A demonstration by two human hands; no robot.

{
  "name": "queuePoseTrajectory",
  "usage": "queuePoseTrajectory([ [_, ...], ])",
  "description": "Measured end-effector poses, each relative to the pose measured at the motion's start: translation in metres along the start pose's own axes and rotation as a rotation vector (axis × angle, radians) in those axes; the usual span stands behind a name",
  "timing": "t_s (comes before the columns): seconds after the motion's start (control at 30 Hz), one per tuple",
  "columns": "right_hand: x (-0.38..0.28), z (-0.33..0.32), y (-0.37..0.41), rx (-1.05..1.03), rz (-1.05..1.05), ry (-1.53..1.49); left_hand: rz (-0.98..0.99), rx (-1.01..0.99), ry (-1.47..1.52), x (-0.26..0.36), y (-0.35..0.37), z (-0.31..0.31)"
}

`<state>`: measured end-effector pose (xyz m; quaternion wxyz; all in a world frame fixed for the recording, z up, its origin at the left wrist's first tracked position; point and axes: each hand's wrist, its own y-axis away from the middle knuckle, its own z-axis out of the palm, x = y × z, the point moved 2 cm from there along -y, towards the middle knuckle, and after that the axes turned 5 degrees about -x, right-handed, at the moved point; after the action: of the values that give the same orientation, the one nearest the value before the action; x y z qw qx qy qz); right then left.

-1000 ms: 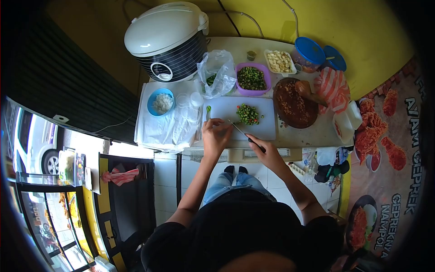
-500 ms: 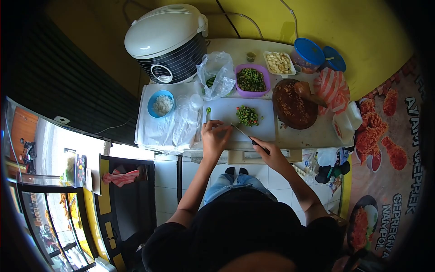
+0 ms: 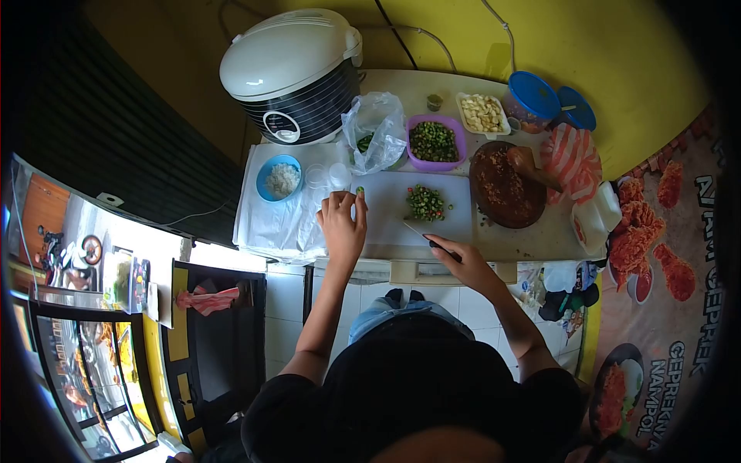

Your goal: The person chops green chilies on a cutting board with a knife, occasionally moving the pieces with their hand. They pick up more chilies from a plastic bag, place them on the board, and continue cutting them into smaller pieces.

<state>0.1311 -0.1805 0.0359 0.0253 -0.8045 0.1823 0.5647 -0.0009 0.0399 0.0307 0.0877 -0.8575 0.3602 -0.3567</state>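
Note:
At the left edge of the white cutting board (image 3: 386, 185), my left hand (image 3: 342, 220) has its fingertips beside a small green piece (image 3: 360, 191); whether it grips the piece is unclear. My right hand (image 3: 461, 258) holds the black handle of a knife (image 3: 417, 231), its blade pointing up and left over the board's lower part. Chopped green and red chillies (image 3: 426, 203) lie in a heap on the board, above the blade. Just behind the board stands a purple tub (image 3: 414, 160) filled with chopped green pieces.
A blue bowl of rice (image 3: 266, 193) and plastic sheets (image 3: 287, 231) lie left, below a rice cooker (image 3: 297, 58). A plastic bag (image 3: 378, 123) is behind the board. Right are a stone mortar (image 3: 502, 193) with pestle, a foam box (image 3: 602, 212), peeled cloves (image 3: 482, 114) and blue-lidded tubs (image 3: 534, 94).
My left hand has moved left and up, away from the knife tip to the small green piece. The knife stays in my right hand. The whole view has shifted slightly.

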Motion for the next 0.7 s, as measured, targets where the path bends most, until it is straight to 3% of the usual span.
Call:
queuePoseTrajectory([
  [0.2, -0.012, -0.015, -0.010, 0.064, 0.027, 0.038, 0.046, 0.082, -0.137, -0.013, -0.021, -0.032],
  [0.33, -0.015, -0.019, -0.017, 0.022, 0.075, 0.077, 0.083, -0.087, -0.104, -0.028, -0.027, -0.028],
  [0.7, -0.013, -0.013, -0.025, 0.033, 0.012, 0.060, 0.184, -0.138, -0.218, -0.027, -0.028, -0.008],
])
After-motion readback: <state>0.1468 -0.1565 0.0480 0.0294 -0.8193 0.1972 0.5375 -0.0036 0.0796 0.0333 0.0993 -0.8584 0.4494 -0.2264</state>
